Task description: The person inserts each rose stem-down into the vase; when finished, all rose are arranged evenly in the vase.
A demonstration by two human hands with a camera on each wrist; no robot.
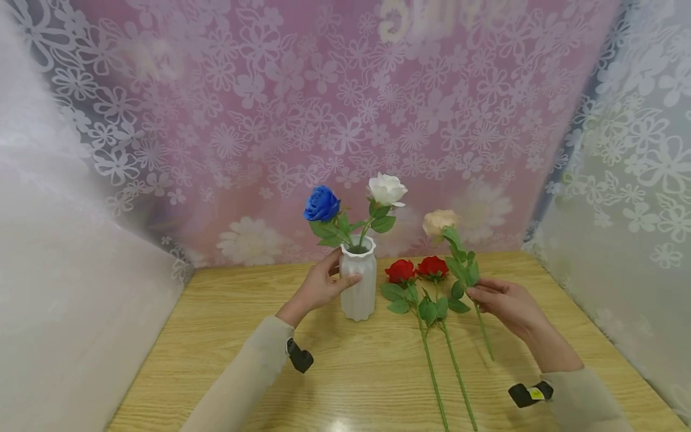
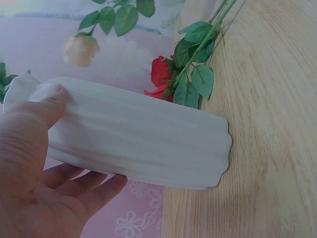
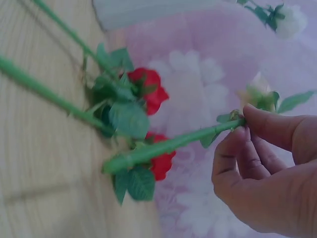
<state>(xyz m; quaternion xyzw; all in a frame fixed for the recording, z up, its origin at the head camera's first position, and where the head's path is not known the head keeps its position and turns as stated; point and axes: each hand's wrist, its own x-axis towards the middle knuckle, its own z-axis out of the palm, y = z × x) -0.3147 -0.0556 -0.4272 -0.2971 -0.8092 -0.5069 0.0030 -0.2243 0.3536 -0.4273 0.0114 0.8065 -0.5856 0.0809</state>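
Observation:
A white ribbed vase (image 1: 358, 288) stands upright on the table, and my left hand (image 1: 324, 282) grips its left side, thumb across the front. In the left wrist view the thumb and fingers (image 2: 106, 193) lie on either side of the vase (image 2: 143, 134). A blue rose (image 1: 322, 204) and a white rose (image 1: 387, 190) stand in the vase. My right hand (image 1: 507, 303) pinches the green stem of a peach rose (image 1: 439, 222), raised above the table. The right wrist view shows thumb and fingertips on that stem (image 3: 183, 141), its cut end hanging free.
Two red roses (image 1: 400, 272) lie on the wooden table (image 1: 259, 360) between the vase and my right hand, stems toward me. Behind hangs a pink flowered curtain (image 1: 345, 120). Pale sheeting (image 1: 70, 270) bounds the left side, flowered sheeting (image 1: 621, 270) the right.

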